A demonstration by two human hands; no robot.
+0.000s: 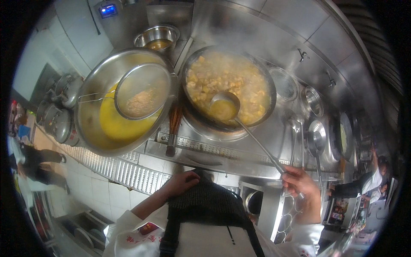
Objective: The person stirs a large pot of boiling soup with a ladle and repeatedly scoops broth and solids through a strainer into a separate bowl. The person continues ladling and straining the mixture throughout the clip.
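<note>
My right hand (298,180) is closed round the handle of a long metal ladle (228,101). The ladle's bowl holds yellowish broth and rests in a wide steaming wok (273,93) full of chunky pieces in liquid. My left hand (186,182) lies against the dark apron (205,202) at my front, with nothing seen in it. Left of the wok, a large steel basin (84,128) contains yellow liquid. Across the basin sits a round wire strainer (143,91) with pale brown bits in it. A bamboo wok brush (174,125) lies between basin and wok.
A steel bowl (157,33) with brown liquid stands behind the basin. Further right are a perforated skimmer (317,131), a steel pot (313,101) and another wok (345,136). Lidded pots (57,125) stand at left. Other people (369,180) are at far right and far left.
</note>
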